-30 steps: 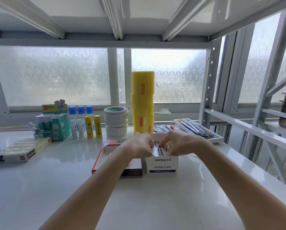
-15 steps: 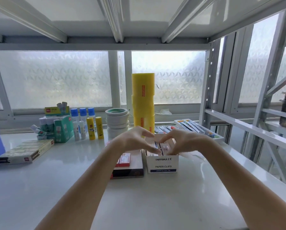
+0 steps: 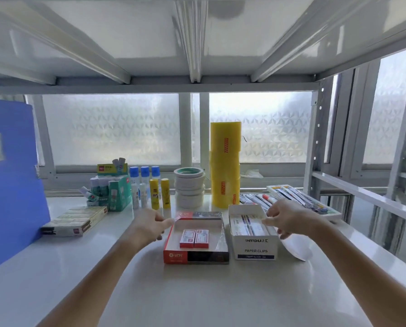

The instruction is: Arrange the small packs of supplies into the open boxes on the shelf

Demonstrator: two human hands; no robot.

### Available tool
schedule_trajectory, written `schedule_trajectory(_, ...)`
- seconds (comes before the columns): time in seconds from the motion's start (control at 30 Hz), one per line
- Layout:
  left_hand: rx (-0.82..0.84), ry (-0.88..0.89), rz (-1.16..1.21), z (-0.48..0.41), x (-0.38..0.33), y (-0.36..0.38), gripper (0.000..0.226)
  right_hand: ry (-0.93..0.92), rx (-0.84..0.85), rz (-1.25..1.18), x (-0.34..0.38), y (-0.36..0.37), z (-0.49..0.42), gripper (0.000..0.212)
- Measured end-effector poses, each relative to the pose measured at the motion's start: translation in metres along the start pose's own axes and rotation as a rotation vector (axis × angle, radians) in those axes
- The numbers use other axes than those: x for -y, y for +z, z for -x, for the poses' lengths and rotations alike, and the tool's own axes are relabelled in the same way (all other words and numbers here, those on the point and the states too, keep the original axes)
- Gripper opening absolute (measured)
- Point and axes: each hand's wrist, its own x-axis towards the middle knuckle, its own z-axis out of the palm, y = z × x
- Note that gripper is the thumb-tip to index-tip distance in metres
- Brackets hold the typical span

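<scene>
A white open box marked PAPER CLIPS (image 3: 255, 249) stands on the shelf, with small packs (image 3: 244, 223) lying in it. My right hand (image 3: 289, 217) rests at that box's right rim, fingertips on the packs. To its left lies a red and black open box (image 3: 195, 256) holding two small red packs (image 3: 194, 238) side by side. My left hand (image 3: 147, 224) hovers at the red box's far left corner, fingers loosely apart and holding nothing.
A blue folder (image 3: 11, 180) stands at the left, a flat box (image 3: 75, 220) beside it. Behind are glue sticks (image 3: 158, 193), a green carton (image 3: 113, 194), stacked white tape rolls (image 3: 189, 190), tall yellow rolls (image 3: 225, 164) and a tray of pens (image 3: 301, 201). A shelf post (image 3: 315, 147) rises at right.
My hands have parted: the left one left the paper clip box and went to the red box, uncovering the two red packs. The camera tilted up and the blue folder came into view.
</scene>
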Motion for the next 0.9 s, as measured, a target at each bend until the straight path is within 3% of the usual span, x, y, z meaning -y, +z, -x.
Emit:
schedule_trajectory(0.27, -0.016, 0.058, 0.010, 0.003, 0.004, 0.003, 0.017, -0.071, -0.050, -0.106, 0.006, 0.015, -0.003, 0.018)
schedule_trajectory(0.57, -0.083, 0.039, -0.076, 0.000, 0.013, 0.001, 0.017, -0.139, -0.094, -0.159, 0.015, 0.027, 0.002, 0.033)
schedule_trajectory(0.9, -0.078, 0.071, -0.124, 0.003, 0.013, 0.002, 0.019, -0.144, -0.101, -0.089, 0.014, 0.027, 0.003, 0.020)
